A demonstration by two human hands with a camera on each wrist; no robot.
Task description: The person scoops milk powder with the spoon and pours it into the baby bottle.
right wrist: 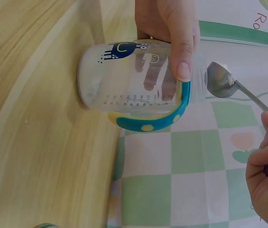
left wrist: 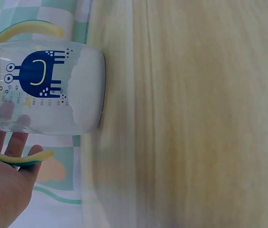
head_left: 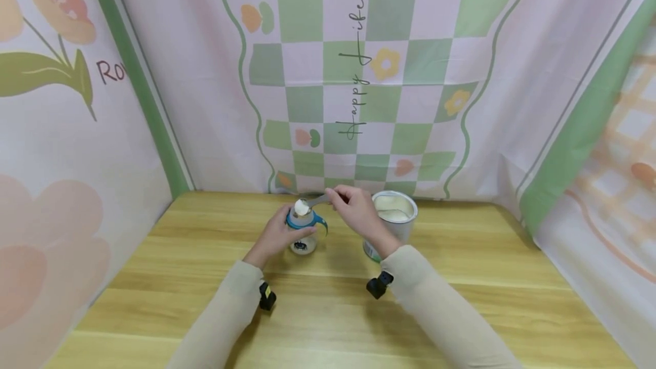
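A clear baby bottle [head_left: 303, 245] with blue-and-yellow side handles stands on the table, white powder lying at its bottom in the left wrist view. My left hand [head_left: 279, 235] grips it around the upper part, and the thumb [right wrist: 183, 71] lies across its front near the collar. In my right hand [head_left: 356, 209] the handle of a metal spoon [right wrist: 220, 80] is pinched. Its bowl, heaped with white powder [head_left: 301, 207], is at the bottle's open mouth. Whether the bowl touches the rim I cannot tell.
An open can [head_left: 402, 233] of white powder stands right of the bottle, partly behind my right wrist. The wooden table [head_left: 318, 323] meets a checkered curtain [head_left: 340, 101] at the back. Curtains also hang at both sides.
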